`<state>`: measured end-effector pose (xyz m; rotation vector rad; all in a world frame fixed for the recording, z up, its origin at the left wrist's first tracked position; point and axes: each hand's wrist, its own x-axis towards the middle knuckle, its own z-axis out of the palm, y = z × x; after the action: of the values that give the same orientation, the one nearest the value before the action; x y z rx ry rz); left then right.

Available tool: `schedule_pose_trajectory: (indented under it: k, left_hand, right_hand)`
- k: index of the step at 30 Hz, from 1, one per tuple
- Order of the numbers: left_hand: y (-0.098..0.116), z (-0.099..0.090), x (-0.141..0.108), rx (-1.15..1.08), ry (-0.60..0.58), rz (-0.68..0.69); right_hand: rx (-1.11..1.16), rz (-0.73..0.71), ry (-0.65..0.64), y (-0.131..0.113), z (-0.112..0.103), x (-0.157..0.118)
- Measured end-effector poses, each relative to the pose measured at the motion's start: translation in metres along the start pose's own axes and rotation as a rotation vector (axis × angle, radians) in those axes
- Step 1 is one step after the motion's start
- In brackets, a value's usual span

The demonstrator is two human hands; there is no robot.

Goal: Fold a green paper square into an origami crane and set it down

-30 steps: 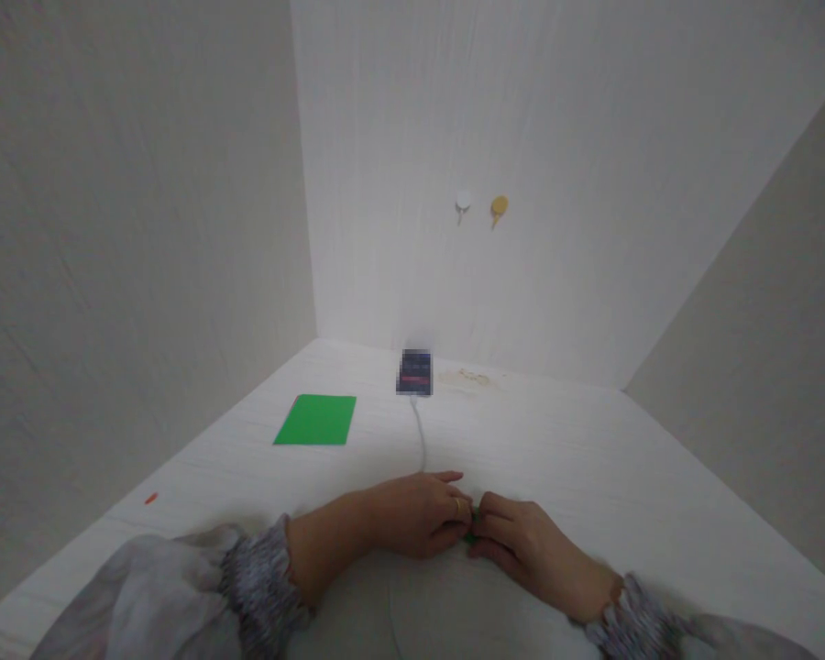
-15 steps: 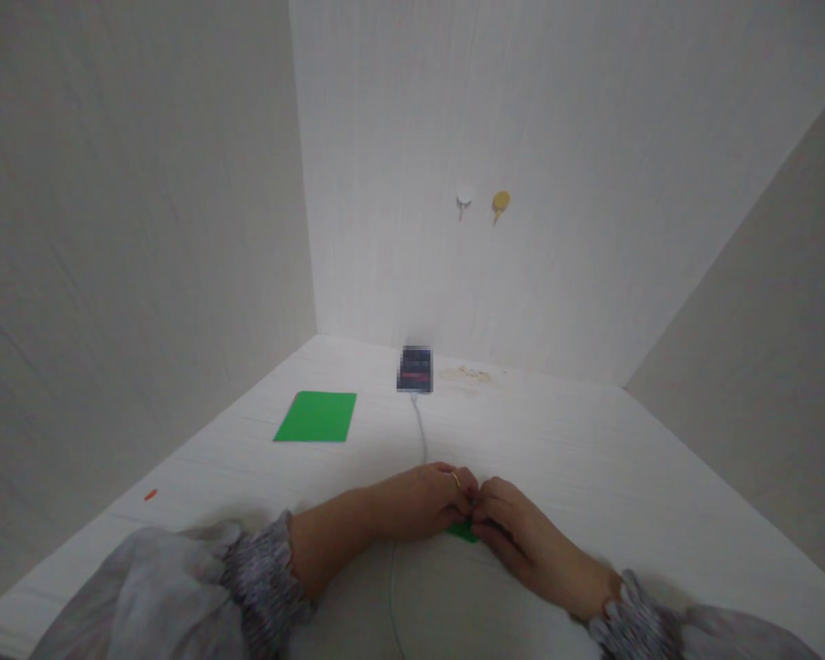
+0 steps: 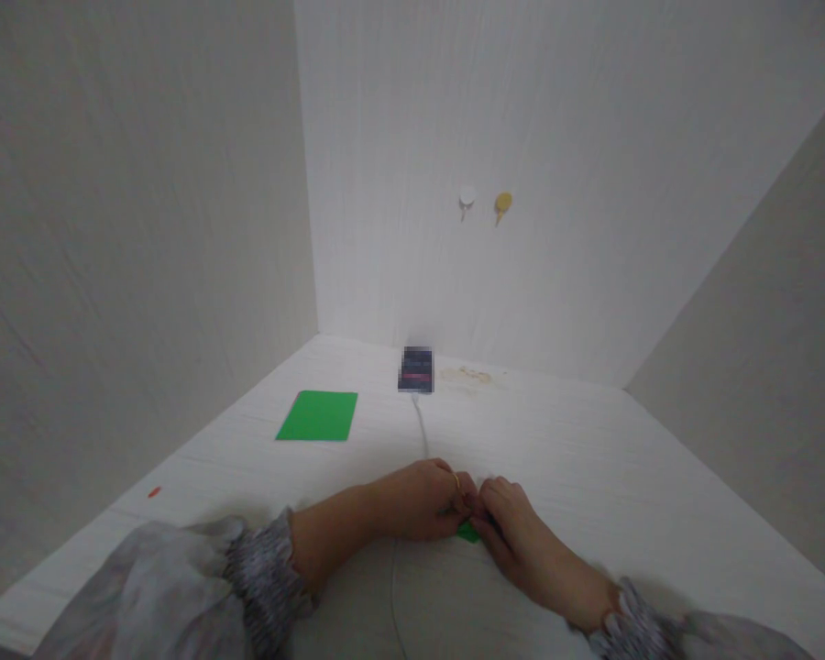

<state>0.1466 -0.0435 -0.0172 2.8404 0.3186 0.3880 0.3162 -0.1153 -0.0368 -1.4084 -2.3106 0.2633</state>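
Between my two hands is a small piece of green paper (image 3: 467,532), mostly hidden by my fingers. My left hand (image 3: 426,500), with a ring on one finger, is closed on it from the left. From the right, my right hand (image 3: 515,527) pinches it, its fingertips touching those of the left. The shape of the paper under my fingers cannot be made out. Farther left on the white table lies a flat green sheet of paper (image 3: 317,416), apart from both hands.
A dark, blurred device (image 3: 416,370) leans near the back wall. Its pale cable (image 3: 421,426) runs towards me under my left arm. A small red-orange piece (image 3: 154,492) lies at the left edge. White (image 3: 467,195) and yellow hooks (image 3: 503,203) hang on the back wall.
My fingers have shifted slightly around the green paper, and a little less of it shows. The view has moved very slightly. The flat green sheet stays in place.
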Motion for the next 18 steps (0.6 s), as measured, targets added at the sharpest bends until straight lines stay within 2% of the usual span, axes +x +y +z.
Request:
schedule_pose_trajectory:
  k: [10, 18]
  left_hand:
    - [-0.004, -0.001, -0.002, -0.349, 0.006, -0.075]
    - [-0.006, 0.004, -0.002, -0.376, 0.032, -0.158]
  right_hand:
    - [-0.023, 0.094, 0.041, 0.003, 0.012, 0.0]
    - [-0.017, 0.111, 0.081, 0.011, 0.02, 0.003]
